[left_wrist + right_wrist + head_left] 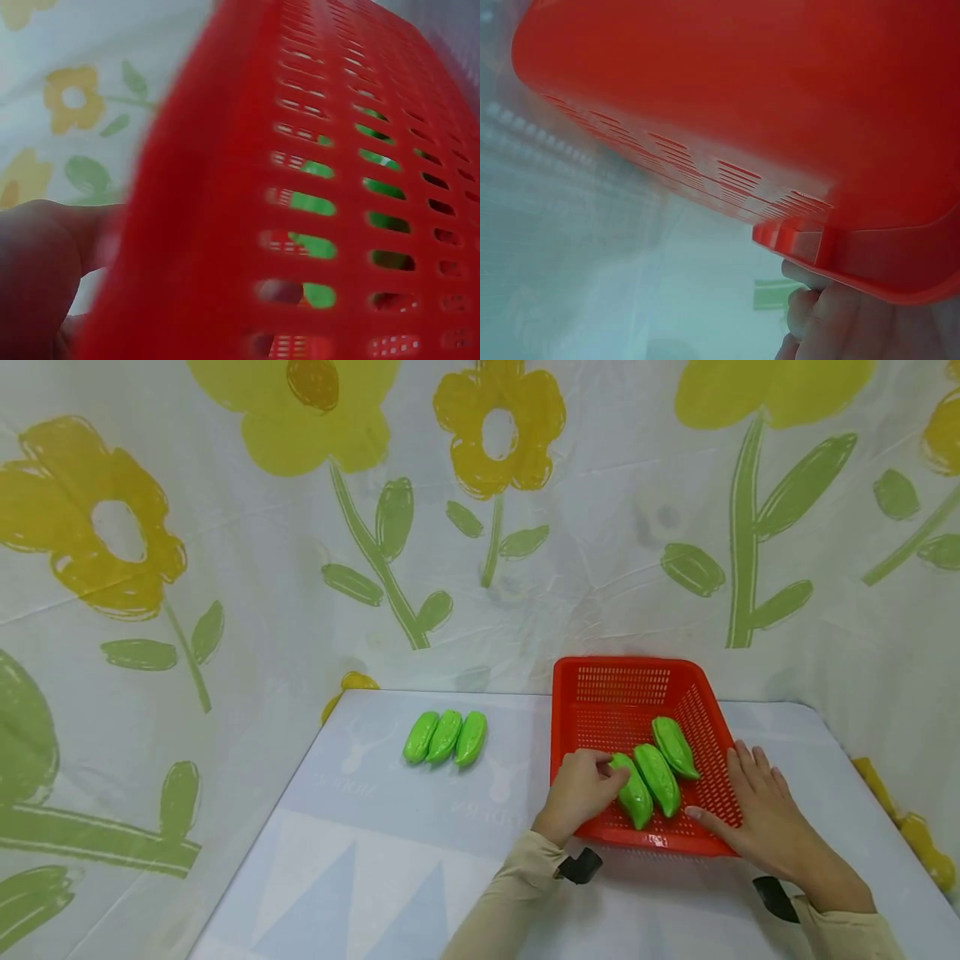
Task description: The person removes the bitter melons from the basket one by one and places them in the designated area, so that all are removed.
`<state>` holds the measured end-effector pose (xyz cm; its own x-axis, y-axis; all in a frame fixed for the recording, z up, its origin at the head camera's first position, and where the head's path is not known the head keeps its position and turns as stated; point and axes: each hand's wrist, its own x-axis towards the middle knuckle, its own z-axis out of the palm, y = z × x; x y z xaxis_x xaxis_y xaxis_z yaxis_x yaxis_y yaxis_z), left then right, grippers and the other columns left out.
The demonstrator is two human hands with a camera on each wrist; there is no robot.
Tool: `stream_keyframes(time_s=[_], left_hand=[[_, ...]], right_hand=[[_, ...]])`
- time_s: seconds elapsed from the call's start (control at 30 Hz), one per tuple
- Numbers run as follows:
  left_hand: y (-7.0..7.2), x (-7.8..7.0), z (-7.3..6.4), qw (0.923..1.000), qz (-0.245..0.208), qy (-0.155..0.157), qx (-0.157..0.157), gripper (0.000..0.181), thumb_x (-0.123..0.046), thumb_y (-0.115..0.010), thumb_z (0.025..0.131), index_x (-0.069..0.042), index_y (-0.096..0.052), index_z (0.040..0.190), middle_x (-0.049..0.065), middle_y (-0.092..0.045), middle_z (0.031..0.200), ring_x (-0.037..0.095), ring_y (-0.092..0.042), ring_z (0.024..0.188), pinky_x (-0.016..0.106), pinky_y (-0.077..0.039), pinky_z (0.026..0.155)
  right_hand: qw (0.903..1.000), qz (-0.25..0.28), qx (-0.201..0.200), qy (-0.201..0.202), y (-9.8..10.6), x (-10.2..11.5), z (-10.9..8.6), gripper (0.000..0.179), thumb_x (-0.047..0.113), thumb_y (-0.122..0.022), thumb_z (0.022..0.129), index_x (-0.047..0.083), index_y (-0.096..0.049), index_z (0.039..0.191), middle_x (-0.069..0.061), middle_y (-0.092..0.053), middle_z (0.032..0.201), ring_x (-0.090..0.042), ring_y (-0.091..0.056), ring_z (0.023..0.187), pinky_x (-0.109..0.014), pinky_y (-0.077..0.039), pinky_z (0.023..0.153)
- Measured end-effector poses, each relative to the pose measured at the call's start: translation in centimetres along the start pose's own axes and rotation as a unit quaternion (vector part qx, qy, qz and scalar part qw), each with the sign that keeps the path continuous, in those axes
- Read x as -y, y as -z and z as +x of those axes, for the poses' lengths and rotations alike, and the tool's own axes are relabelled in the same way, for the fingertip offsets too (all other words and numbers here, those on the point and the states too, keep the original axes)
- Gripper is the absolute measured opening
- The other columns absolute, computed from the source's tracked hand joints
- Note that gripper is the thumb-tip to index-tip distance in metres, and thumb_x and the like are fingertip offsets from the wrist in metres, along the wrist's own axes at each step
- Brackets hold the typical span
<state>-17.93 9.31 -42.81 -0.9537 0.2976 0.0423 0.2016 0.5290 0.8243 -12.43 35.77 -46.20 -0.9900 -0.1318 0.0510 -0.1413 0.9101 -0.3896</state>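
In the head view a red plastic basket (637, 665) holds three glossy bright green toy fruits, long with pointed ends. My left hand (581, 789) reaches over the basket's left rim. Its thumb and fingertips pinch the upper end of the leftmost green fruit (634, 793). Beside that lie the middle fruit (658, 781) and the right one (676, 748). My right hand (772, 818) rests on the basket's right rim, fingers extended and thumb over the edge. The left wrist view shows green through the slotted basket wall (337, 217); the right wrist view shows fingers under the rim (840, 322).
Three more green fruits (445, 737) lie side by side on the white and blue patterned table (360, 827), left of the basket. A flower-printed curtain (600, 527) hangs behind the table and along its sides.
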Motion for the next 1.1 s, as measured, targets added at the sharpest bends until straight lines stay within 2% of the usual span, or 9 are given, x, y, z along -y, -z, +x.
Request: stream_keyframes(time_s=[0.1,0.17,0.23,0.27,0.37,0.53,0.67,0.93,1.1], left_hand=[[-0.7,0.1,0.3,0.9993,0.036,0.010,0.002,0.036,-0.027,-0.072,0.095,0.001,-0.075,0.116,-0.003,-0.071,0.072,-0.001,-0.055,0.059,0.014,-0.041,0.051],[-1.2,0.3,0.4,0.9987,0.042,0.026,0.011,0.029,-0.027,-0.073,0.095,0.001,-0.075,0.098,-0.007,-0.055,0.057,0.000,-0.042,0.050,0.016,-0.031,0.044],[-1.6,0.4,0.5,0.9983,0.035,0.043,0.021,0.029,-0.026,-0.073,0.095,-0.003,-0.067,0.078,-0.009,-0.038,0.050,0.002,-0.032,0.045,0.018,-0.023,0.041],[-1.8,0.5,0.6,0.9981,0.029,0.048,0.026,0.034,-0.026,-0.073,0.095,-0.005,-0.060,0.070,-0.008,-0.032,0.048,0.004,-0.029,0.043,0.019,-0.021,0.040],[-2.3,0.5,0.8,0.9972,0.038,0.060,0.026,0.045,-0.027,-0.075,0.094,-0.014,-0.048,0.060,-0.009,-0.032,0.048,0.004,-0.033,0.043,0.019,-0.026,0.039],[-3.1,0.6,1.2,0.9930,0.075,0.086,0.031,0.036,-0.031,-0.077,0.091,-0.018,-0.051,0.070,-0.007,-0.041,0.056,0.008,-0.040,0.051,0.021,-0.033,0.046],[-3.7,0.4,1.4,0.9913,0.089,0.087,0.042,0.027,-0.031,-0.079,0.090,-0.019,-0.056,0.081,-0.006,-0.049,0.061,0.009,-0.045,0.057,0.021,-0.039,0.053],[-3.9,0.2,1.8,0.9872,0.117,0.098,0.046,0.027,-0.032,-0.082,0.088,-0.017,-0.060,0.082,-0.005,-0.053,0.065,0.010,-0.048,0.062,0.023,-0.042,0.059],[-4.1,0.3,1.9,0.9829,0.139,0.111,0.048,0.027,-0.034,-0.085,0.085,-0.017,-0.067,0.096,-0.004,-0.063,0.078,0.010,-0.054,0.072,0.022,-0.049,0.071]], right_hand=[[1.0000,0.001,0.002,-0.001,0.0,0.0,0.0,0.118,0.063,-0.059,0.093,-0.011,0.002,0.160,-0.038,0.002,0.167,-0.055,0.011,0.156,-0.071,0.012,0.124],[1.0000,0.002,0.005,-0.001,0.0,0.1,0.1,0.118,0.063,-0.059,0.093,-0.011,0.002,0.160,-0.038,0.003,0.167,-0.055,0.012,0.156,-0.072,0.011,0.123],[1.0000,0.003,0.007,-0.001,0.0,0.1,0.1,0.118,0.064,-0.059,0.093,-0.011,0.002,0.160,-0.038,0.003,0.167,-0.055,0.013,0.155,-0.072,0.010,0.123],[1.0000,0.003,0.008,-0.001,0.0,0.1,0.1,0.118,0.064,-0.059,0.093,-0.011,0.002,0.160,-0.038,0.003,0.167,-0.055,0.013,0.155,-0.072,0.010,0.124],[1.0000,0.003,0.007,-0.002,0.1,0.2,0.1,0.117,0.063,-0.059,0.094,-0.012,0.002,0.160,-0.038,0.002,0.167,-0.056,0.013,0.155,-0.073,0.009,0.124],[0.9999,0.004,0.012,-0.005,0.2,0.0,0.1,0.118,0.064,-0.059,0.094,-0.012,0.003,0.160,-0.038,0.004,0.167,-0.056,0.015,0.155,-0.073,0.010,0.123],[0.9999,0.005,0.015,-0.006,0.3,-0.2,0.1,0.118,0.063,-0.059,0.094,-0.012,0.005,0.159,-0.039,0.006,0.166,-0.056,0.016,0.154,-0.071,0.014,0.123],[0.9998,0.013,0.014,-0.006,0.1,-0.4,0.3,0.120,0.065,-0.059,0.093,-0.011,0.006,0.160,-0.038,0.008,0.166,-0.056,0.016,0.154,-0.073,0.013,0.122],[0.9998,0.011,0.015,-0.006,0.0,-0.3,0.4,0.119,0.064,-0.059,0.094,-0.011,0.006,0.160,-0.039,0.008,0.166,-0.057,0.014,0.154,-0.073,0.012,0.122]])
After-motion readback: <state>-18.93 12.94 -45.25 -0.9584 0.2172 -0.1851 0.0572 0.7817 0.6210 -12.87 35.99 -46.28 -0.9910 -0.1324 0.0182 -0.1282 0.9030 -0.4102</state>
